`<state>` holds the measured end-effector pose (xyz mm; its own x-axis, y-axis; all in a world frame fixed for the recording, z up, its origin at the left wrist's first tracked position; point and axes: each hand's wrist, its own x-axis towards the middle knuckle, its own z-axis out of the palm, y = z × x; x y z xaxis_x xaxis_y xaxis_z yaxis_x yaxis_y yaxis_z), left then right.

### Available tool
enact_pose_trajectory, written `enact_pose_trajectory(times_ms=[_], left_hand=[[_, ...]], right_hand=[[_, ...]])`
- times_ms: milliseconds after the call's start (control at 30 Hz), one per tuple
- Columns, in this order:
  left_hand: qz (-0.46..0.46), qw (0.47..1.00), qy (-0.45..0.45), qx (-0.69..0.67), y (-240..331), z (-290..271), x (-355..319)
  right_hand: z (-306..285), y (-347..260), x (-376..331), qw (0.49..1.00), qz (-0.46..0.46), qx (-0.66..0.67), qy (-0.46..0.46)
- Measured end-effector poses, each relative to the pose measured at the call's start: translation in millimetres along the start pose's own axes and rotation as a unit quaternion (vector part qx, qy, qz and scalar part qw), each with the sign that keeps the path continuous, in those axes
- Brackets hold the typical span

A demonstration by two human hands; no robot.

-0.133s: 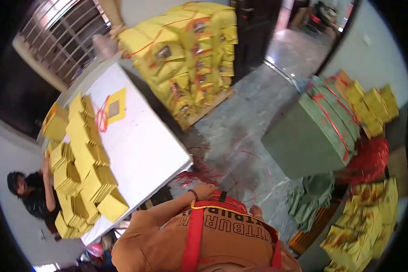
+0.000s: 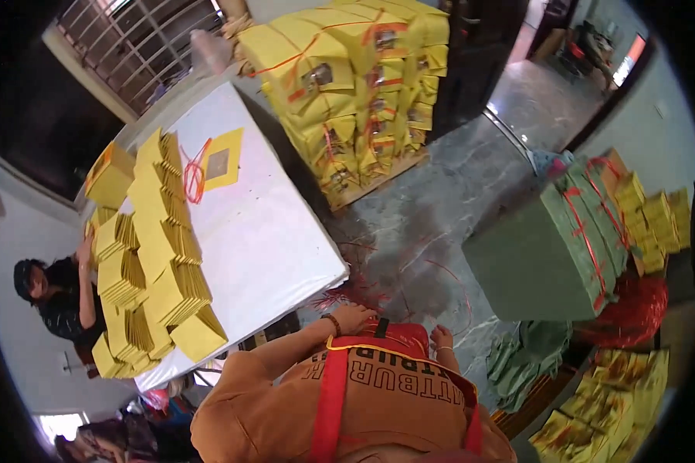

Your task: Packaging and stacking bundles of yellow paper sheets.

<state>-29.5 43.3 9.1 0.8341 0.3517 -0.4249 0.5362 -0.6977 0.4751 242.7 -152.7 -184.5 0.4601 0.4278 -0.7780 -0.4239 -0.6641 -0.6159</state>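
My left hand (image 2: pixel 353 318) rests at the upper edge of a red waist pouch (image 2: pixel 401 339), fingers stretched along it; I see nothing held. On the pouch's other side is my right hand (image 2: pixel 442 337), with its fingers a little apart and no object visible in it. Red straps run from the pouch over my orange shirt. Ahead to the left stands a white-topped table (image 2: pixel 266 224). Stacks of folded yellow paper pieces (image 2: pixel 162 224) cover its left side. Beside them lie a flat yellow sheet (image 2: pixel 224 158) and a loop of red string (image 2: pixel 196 174).
A person (image 2: pixel 62 297) reaches to the stacks from the table's far left. Tied yellow bundles (image 2: pixel 347 85) are piled on a pallet at the back. To the right stands a large green wrapped bale (image 2: pixel 533 255). Red string scraps (image 2: pixel 355 295) litter the grey floor.
The view has turned a little left, so the table and bundles sit further right in the picture. My right hand has come further into sight beside the pouch.
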Motion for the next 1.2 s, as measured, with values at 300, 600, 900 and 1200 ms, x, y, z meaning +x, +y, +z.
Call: enact_pose_trajectory(times_ms=[300,600,900,1200], left_hand=[[-0.037,0.885,0.463,-0.026,-34.8,-72.4,40.5],[-0.429,0.784,0.441,0.083,-87.6,-103.3,88.0],[-0.498,0.757,0.420,0.049,-64.0,-101.1,77.8],[-0.468,0.760,0.449,0.031,-70.2,-100.3,79.6]], right_hand=[[31.3,-101.4,64.3,0.987,-0.015,-0.130,-0.090],[74.6,-290.8,285.7,0.797,-0.378,-0.422,-0.210],[370.3,-567.6,39.9,0.739,-0.283,-0.330,-0.514],[511.6,-688.7,-41.2,0.619,-0.532,-0.235,-0.528]])
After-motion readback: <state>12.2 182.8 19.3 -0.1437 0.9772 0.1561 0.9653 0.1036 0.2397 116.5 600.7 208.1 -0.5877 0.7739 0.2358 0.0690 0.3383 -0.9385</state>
